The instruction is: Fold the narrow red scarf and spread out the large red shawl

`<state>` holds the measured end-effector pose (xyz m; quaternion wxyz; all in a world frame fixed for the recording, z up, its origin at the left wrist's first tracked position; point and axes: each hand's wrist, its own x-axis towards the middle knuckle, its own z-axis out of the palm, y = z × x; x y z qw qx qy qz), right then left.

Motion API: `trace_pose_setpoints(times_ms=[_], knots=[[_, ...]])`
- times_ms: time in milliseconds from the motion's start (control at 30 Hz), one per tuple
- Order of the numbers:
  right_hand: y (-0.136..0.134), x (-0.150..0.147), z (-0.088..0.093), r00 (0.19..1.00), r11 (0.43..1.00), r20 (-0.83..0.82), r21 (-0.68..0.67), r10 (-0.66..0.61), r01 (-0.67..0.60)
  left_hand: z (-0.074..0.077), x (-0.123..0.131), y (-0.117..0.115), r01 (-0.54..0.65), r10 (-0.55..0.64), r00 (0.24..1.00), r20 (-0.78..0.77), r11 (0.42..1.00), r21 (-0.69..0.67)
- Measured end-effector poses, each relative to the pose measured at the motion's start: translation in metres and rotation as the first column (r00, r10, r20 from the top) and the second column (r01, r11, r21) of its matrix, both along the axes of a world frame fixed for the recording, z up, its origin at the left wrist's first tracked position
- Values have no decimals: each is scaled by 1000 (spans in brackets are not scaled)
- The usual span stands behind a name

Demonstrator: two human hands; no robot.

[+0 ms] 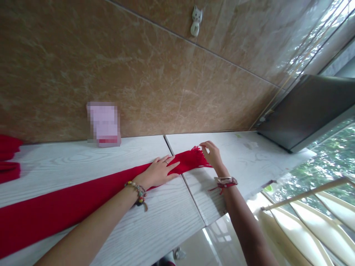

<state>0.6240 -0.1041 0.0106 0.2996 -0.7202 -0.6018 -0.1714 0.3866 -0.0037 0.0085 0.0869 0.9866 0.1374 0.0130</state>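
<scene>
A long red scarf stretches lengthwise along the white wood-grain tabletop, narrowed into a folded strip. My left hand lies flat on it near its right end, fingers spread and a ring on one of them. Loose strands form the fringe at that end. There my right hand is closed in a pinch, thumb and fingertips meeting at the fringe's upper corner. The strands between the fingertips are too fine to make out clearly.
More folded red fabric rests at the left edge. A blurred pink box leans against the brown marbled wall, which bears a white cat-shaped hook. A dark grey appliance stands on the right; beige chair slats are below.
</scene>
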Motion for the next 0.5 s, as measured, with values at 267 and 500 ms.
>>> trace_pose_setpoints(times_ms=[267, 500], knots=[[5, -20, -7, 930, 792, 159, -488, -332, 367, -5, 1, 2, 6, -6, 1000, 2, 1000, 24], [1, -11, 1, 932, 907, 30, -221, -360, 357, -7, 1, 3, 12, -12, 1000, -4, 1000, 9]])
